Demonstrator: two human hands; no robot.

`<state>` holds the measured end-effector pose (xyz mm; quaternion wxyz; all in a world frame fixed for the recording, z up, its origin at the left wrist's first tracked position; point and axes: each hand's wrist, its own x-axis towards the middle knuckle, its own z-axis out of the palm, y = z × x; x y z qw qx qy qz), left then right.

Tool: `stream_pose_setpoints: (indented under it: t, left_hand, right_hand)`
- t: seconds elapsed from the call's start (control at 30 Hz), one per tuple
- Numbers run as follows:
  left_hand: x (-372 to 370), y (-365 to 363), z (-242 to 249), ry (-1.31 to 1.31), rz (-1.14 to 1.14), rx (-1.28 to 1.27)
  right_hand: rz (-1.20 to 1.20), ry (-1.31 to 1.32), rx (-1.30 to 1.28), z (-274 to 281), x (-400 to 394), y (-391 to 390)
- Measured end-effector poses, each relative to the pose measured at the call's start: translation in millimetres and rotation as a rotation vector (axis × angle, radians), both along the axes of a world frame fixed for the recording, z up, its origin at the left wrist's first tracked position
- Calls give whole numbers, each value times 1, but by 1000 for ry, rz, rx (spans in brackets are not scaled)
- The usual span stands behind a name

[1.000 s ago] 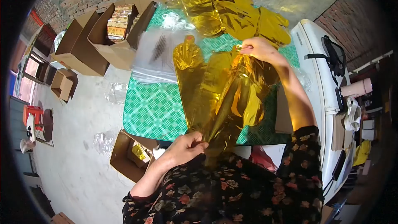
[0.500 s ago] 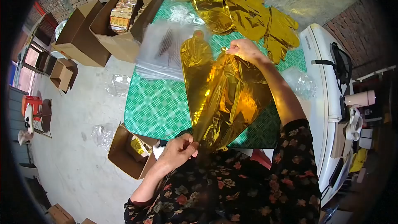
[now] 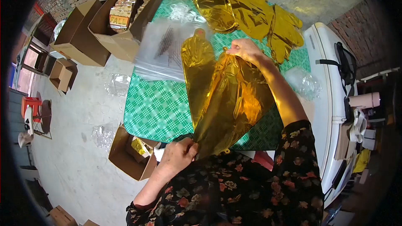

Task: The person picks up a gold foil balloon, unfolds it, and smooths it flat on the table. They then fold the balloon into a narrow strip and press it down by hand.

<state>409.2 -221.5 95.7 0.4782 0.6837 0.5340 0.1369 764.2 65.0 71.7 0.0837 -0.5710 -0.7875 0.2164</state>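
Note:
A flat gold foil balloon (image 3: pixel 226 104) stretches between my hands over the green checked tablecloth (image 3: pixel 157 104). My right hand (image 3: pixel 248 51) pinches its far end, near a small tab. Down at the table's front edge, my left hand (image 3: pixel 180 154) is closed on the near corner, thumb against the fingers. Another small tab shows on the foil's lower edge, close to my shirt. Left of it, a long rounded part of gold foil (image 3: pixel 198 56) lies flat on the cloth, overlapped by the balloon.
More gold foil balloons (image 3: pixel 251 12) lie piled at the table's back. Clear plastic bags (image 3: pixel 161 50) and white ties (image 3: pixel 182 13) are at the back left. Cardboard boxes (image 3: pixel 86 37) stand on the floor to the left, another box (image 3: pixel 130 155) near my left arm. A white appliance (image 3: pixel 324 113) stands right.
My left hand has shifted slightly left, and the foil's near end now looks wider and smoother. My right hand keeps its pinch in almost the same place.

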Motion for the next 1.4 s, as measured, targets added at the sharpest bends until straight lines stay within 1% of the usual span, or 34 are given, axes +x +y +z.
stream_pose_setpoints:
  t: [0.1, 0.23, 0.3, 0.37, 0.4, 0.5, 0.6, 0.7, 0.73, 0.8, 0.9, 1.03, 1.13, 1.23, 1.33, 1.4]
  left_hand:
    - [-1, -1, -2, 109, -22, 115]
    - [-1, -2, 2, 175, -52, 177]
    - [-1, -2, 2, 204, -73, 192]
    - [-5, -3, -2, 196, -93, 264]
    - [-5, -2, 1, 193, -103, 299]
    - [-1, 11, 24, 335, -30, 333]
    - [12, 36, 41, 229, -38, 585]
    - [45, 62, 25, 68, -144, 875]
    - [54, 69, 18, 71, -262, 798]
    - [73, 76, -3, 145, -344, 827]
    - [84, 80, -31, 240, -383, 799]
    - [87, 80, -39, 361, -411, 809]
    - [87, 81, -35, 367, -420, 804]
    - [87, 81, -36, 355, -414, 813]
    - [87, 80, -35, 341, -409, 817]
    - [88, 80, -35, 356, -418, 820]
  right_hand:
    - [30, 26, 30, -7, 3, 2]
    - [-7, 13, -30, -3, -2, 1]
    - [-2, -5, -17, -2, -3, 0]
    - [4, -29, -7, -2, -4, 1]
    - [8, -43, -5, -2, -4, 1]
    - [21, -51, -21, -1, -3, 3]
    - [35, -5, 15, -5, -2, 3]
    - [63, 34, 58, -6, -1, 2]
    - [75, 42, 67, -6, -1, 1]
    - [52, 5, 54, -6, -2, 1]
    - [55, -45, 65, -9, -2, 4]
    - [70, -27, 133, -9, -2, 1]
    - [-79, -5, -24, 11, -1, -6]
    - [-346, 145, 240, 18, 19, -15]
    - [-282, -11, 511, 28, 33, -24]
    - [113, 171, 720, -16, 40, -43]
